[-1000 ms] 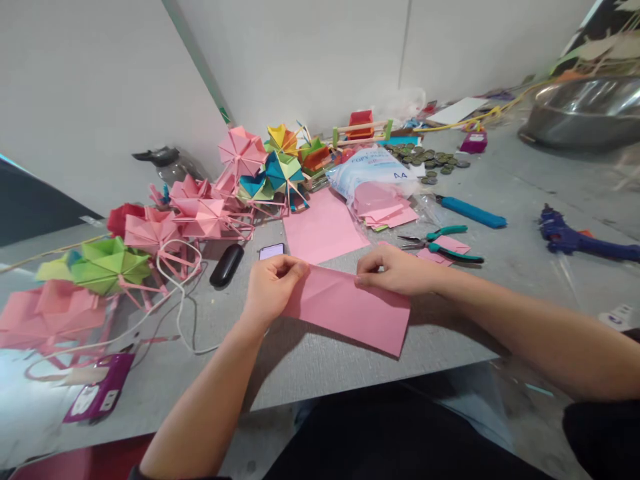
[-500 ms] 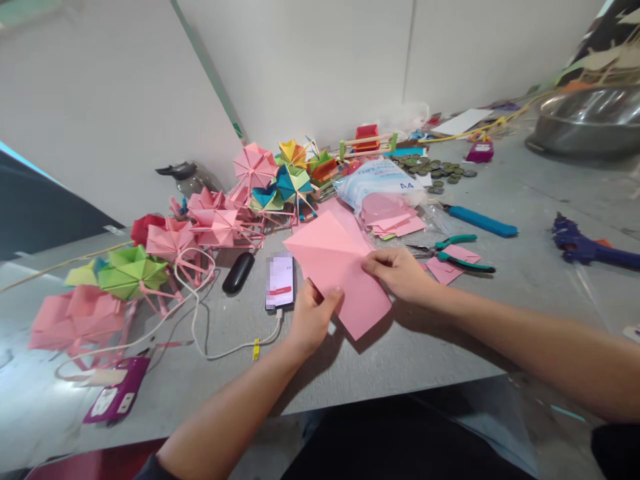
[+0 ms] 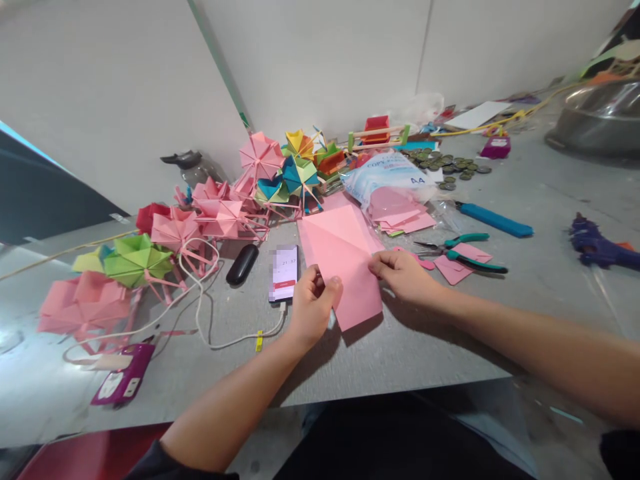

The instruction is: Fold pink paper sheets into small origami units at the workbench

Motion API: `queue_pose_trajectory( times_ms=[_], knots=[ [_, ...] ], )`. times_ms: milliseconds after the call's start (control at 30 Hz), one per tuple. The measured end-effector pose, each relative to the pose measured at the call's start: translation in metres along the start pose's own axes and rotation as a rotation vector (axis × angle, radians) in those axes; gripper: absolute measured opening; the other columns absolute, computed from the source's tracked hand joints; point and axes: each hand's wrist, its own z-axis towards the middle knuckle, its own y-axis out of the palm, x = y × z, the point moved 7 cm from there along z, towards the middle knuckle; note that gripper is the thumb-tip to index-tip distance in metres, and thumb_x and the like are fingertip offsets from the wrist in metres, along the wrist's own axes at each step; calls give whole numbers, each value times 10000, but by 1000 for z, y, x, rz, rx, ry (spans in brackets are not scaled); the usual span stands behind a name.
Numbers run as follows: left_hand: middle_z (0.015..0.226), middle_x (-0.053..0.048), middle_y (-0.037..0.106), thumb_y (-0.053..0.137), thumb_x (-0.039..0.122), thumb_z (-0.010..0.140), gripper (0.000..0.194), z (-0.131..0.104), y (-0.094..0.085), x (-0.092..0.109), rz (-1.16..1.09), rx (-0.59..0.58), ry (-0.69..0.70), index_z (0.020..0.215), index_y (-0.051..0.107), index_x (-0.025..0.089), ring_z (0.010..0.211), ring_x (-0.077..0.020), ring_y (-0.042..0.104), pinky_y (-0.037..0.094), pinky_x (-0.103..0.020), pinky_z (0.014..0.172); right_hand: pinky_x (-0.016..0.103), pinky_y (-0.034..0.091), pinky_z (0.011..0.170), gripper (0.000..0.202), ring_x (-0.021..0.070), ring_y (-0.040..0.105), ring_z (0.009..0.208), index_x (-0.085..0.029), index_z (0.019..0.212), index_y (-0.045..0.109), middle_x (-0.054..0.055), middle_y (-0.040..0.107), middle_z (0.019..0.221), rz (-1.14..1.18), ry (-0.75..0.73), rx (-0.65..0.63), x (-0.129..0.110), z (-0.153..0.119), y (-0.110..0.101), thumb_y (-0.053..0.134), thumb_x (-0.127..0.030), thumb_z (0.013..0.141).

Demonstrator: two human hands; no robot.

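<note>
A creased sheet of pink paper (image 3: 345,267) is held over the grey table, a diagonal fold line crossing its upper part. My left hand (image 3: 315,303) pinches its left edge, thumb on top and fingers curled beneath. On the right edge, my right hand (image 3: 400,272) grips the paper between thumb and forefinger. More pink paper (image 3: 337,201) lies partly hidden behind the sheet. Left of my left hand is a phone (image 3: 284,273) with a lit screen and a white cable (image 3: 225,345) plugged in. Pliers with teal handles (image 3: 467,257) rest on small pink paper pieces beyond my right hand.
Folded paper models (image 3: 220,217) line the back left, near a black oval case (image 3: 243,265). An A4 copy paper bag (image 3: 387,177) and coins (image 3: 450,163) lie behind. A blue-handled tool (image 3: 495,219), a glue gun (image 3: 597,243) and a metal bowl (image 3: 595,127) are at right.
The pink sheet has turned in my hands and now stands more upright to my view. Both hands still grip its edges. The whole view has shifted slightly.
</note>
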Motion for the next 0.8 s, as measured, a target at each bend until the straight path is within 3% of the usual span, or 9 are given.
queue_pose_trajectory(
  times_ms=[333, 433, 600, 800],
  knots=[
    [1017, -116, 809, 816, 404, 840, 366, -1, 4, 0, 74, -66, 0, 1088, 694, 164, 912, -248, 757, 593, -352, 812, 321, 346, 599, 631, 143, 411, 638, -228, 708, 570, -29, 480, 679, 280, 120, -36, 8, -8, 18, 819, -803, 774],
    [1033, -119, 813, 815, 412, 852, 386, -2, 5, -2, 71, -77, -8, 1117, 678, 168, 905, -249, 770, 602, -360, 817, 316, 318, 585, 654, 134, 382, 630, -226, 664, 551, -32, 456, 662, 250, 94, -26, 7, -7, 17, 835, -810, 748],
    [987, -102, 802, 823, 438, 881, 370, -3, 4, -4, 84, -71, 13, 1096, 660, 185, 854, -241, 767, 597, -365, 802, 328, 316, 590, 614, 140, 375, 619, -230, 613, 540, -24, 453, 624, 129, 8, 38, 0, -7, 8, 787, -754, 817],
    [972, -97, 801, 819, 418, 902, 324, -4, -4, 1, 153, 3, 66, 1082, 663, 198, 849, -243, 762, 576, -339, 755, 364, 416, 653, 499, 187, 497, 685, -229, 716, 632, 17, 602, 693, 43, -65, 59, -7, -10, 8, 735, -691, 877]
  ],
)
